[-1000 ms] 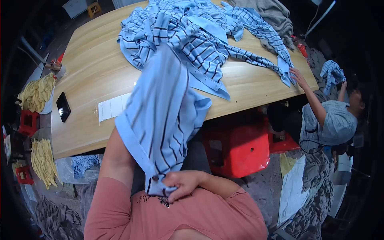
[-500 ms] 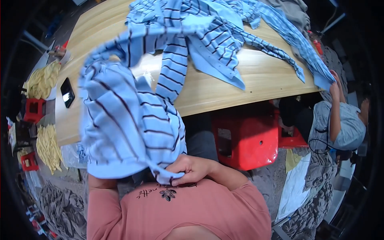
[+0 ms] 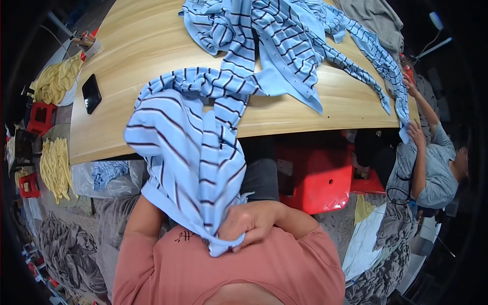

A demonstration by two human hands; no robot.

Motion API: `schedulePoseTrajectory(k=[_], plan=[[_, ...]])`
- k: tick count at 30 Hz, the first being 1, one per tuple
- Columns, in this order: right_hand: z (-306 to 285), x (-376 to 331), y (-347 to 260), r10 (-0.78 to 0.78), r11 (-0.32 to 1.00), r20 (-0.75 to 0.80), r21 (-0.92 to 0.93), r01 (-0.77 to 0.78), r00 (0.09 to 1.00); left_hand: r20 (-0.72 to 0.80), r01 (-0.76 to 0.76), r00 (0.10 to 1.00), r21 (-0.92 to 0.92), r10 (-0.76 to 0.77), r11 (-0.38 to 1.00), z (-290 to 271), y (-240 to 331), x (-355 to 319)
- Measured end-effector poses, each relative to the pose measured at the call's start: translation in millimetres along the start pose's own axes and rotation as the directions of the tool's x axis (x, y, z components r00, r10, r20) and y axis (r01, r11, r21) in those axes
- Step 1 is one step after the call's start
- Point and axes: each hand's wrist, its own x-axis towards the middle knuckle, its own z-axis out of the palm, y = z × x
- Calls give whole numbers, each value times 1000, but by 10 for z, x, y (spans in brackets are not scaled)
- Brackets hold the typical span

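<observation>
Before the worktop [image 3: 132, 46], partly occupied by a black phone [image 3: 91, 94] and clothing pile [image 3: 290, 51], the striped garment [image 3: 175, 129] is gripped by the right hand [image 3: 249, 222]; the hidden left hand's state cannot be determined.

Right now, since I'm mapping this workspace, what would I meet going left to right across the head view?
Lower yellow cloth → black phone → held blue striped garment → large red stool → co-worker in a grey shirt.

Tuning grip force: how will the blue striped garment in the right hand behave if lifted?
Likely floppy: the blue striped garment lies in loose, soft folds. Probably light, since the right hand bunches its edge easily. It may drag, as striped cloth runs from it onto the table.
</observation>
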Motion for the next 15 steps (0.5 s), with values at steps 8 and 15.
schedulePoseTrajectory(k=[8, 15], plan=[[35, -121, -83, 116, 987, -192, -87, -135, 975, -4, -145, 988, 341, 155, 929, -49, 111, 704], [-333, -503, 55, -340, 611, -840, -539, -580, 422, -38, -249, 955, 440, 295, 862, -176, 23, 588]])
